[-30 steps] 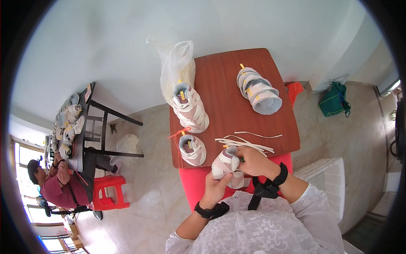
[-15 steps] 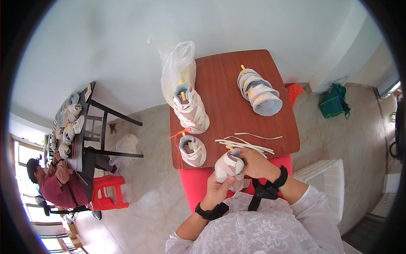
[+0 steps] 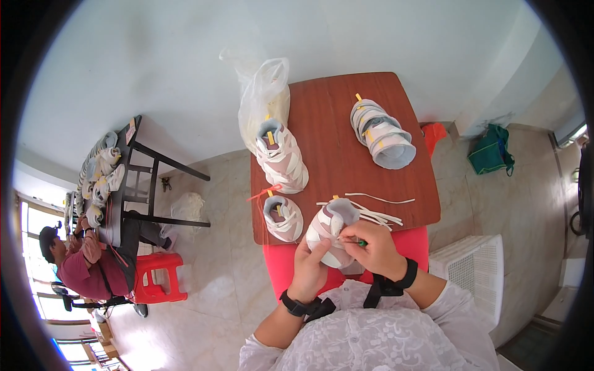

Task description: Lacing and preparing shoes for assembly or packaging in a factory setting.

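Observation:
A pale pink and white shoe upper (image 3: 320, 227) is held over the table's near edge. My left hand (image 3: 308, 271) is wrapped round its lower left side. In my right hand (image 3: 380, 248) is a small green-handled tool (image 3: 362, 243), its thin metal shaft against the lacing area; the tip cannot be made out. Behind the upper, loose white laces (image 3: 387, 217) lie on the brown table (image 3: 331, 136). Close by on the left stands a single upper (image 3: 288, 227). Beyond it is a laced stack of uppers (image 3: 286, 162), with red string (image 3: 267, 190) between them.
More nested uppers (image 3: 396, 154) lie at the table's far right. A clear plastic bag (image 3: 272, 77) stands far left. White basket (image 3: 482, 272) and green bag (image 3: 492, 151) are on the floor to the right. A person (image 3: 93, 272) works at a dark table on the left.
The upper has turned in my left hand, its opening now facing up and away. My right hand has drawn back from its far side, and the green-handled tool now shows.

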Tool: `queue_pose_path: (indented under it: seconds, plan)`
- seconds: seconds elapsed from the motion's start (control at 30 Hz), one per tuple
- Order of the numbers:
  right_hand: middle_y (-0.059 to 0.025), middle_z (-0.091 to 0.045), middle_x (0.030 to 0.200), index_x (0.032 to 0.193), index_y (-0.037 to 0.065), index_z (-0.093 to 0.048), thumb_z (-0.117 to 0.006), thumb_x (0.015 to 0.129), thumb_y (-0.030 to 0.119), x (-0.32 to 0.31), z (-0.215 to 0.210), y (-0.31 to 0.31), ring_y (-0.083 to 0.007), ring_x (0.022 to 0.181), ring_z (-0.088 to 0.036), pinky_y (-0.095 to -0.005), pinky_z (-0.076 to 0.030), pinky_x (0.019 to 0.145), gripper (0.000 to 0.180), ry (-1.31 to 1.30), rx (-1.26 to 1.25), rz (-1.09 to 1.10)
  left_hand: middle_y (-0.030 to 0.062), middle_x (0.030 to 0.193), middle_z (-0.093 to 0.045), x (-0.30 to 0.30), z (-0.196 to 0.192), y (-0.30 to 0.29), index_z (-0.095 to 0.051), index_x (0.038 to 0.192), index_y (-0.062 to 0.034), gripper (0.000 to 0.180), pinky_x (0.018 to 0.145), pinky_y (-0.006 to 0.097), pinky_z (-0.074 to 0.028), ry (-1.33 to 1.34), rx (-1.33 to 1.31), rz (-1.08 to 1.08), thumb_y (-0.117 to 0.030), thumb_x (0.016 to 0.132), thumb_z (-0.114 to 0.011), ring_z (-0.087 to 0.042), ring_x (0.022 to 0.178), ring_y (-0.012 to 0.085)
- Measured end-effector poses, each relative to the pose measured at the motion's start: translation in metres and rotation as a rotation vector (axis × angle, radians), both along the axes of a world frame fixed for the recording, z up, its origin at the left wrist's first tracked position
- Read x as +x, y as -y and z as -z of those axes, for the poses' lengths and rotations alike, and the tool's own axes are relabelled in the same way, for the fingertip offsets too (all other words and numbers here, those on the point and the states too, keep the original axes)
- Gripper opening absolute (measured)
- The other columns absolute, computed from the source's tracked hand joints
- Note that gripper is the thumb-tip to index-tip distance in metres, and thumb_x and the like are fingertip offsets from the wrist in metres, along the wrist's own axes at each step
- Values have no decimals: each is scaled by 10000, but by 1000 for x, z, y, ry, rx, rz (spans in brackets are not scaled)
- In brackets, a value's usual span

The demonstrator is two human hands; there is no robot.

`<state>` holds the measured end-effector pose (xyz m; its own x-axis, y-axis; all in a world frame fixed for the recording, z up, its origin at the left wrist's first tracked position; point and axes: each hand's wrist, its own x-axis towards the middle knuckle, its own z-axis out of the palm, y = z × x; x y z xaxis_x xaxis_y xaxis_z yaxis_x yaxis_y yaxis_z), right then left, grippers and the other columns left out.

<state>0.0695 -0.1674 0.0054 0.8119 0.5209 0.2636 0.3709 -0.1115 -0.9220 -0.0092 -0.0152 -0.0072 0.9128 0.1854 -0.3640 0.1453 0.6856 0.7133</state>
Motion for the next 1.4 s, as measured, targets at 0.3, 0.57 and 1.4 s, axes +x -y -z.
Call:
queue_pose_path:
  seconds: [0.3, 0.57, 1.4]
  plan:
    - [-67, -628, 828, 882, 10, -682, -668, 829, 85, 13, -10, 8, -139, 679, -583, -280, -458, 595, 93, -58, 73, 161, 102, 1249, -579, 1, -3, -4, -482, 1298, -11, 388, 971, 392, -457, 6, 10, 1, -39, 916, -544, -577, 1124, 217]
    - [-58, -582, 798, 886, 49, -696, -719, 773, 62, 5, -15, 16, -186, 687, -605, -297, -475, 585, 116, 83, -62, 94, 93, 1268, -566, 2, -1, -6, -467, 1312, -22, 384, 993, 397, -444, 51, -2, -12, -43, 933, -527, -562, 1144, 216]
    - [-69, -534, 789, 781, 12, -602, -706, 748, 53, 4, -2, -3, -184, 684, -550, -299, -426, 588, 117, -23, 68, -118, 71, 1197, -601, -1, 7, 13, -493, 1281, -13, 366, 925, 298, -465, 122, 212, -87, -23, 927, -585, -577, 1069, 143]
